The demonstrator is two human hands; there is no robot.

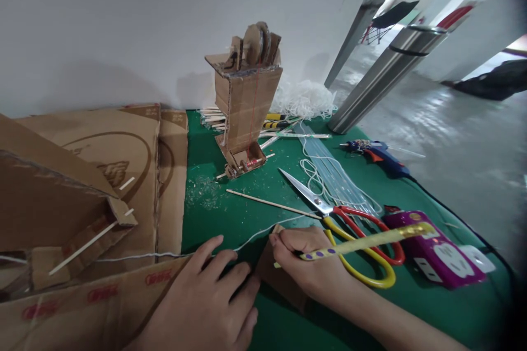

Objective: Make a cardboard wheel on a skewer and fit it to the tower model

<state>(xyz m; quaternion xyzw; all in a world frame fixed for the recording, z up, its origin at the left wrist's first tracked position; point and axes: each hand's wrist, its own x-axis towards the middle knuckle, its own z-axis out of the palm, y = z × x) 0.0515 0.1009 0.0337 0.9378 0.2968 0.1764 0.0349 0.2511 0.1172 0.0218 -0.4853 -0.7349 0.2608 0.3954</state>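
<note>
My right hand [308, 269] is closed around a yellow pencil [366, 242] with purple dots, its tip pressed on a small brown cardboard piece [280, 279] on the green mat [230, 214]. My left hand [206, 301] lies flat beside it with fingers spread, resting on the mat and the edge of a cardboard sheet [82, 312]. A white string [164, 255] runs from the cardboard at left, past my left fingertips, toward my right hand.
A cardboard tower model [247, 104] stands at the back. Red-and-yellow scissors [349, 225], a wooden skewer [267, 204], a blue glue gun [379, 154], a purple power strip [436, 252], face masks [333, 175] and large cardboard sheets [102, 175] lie around.
</note>
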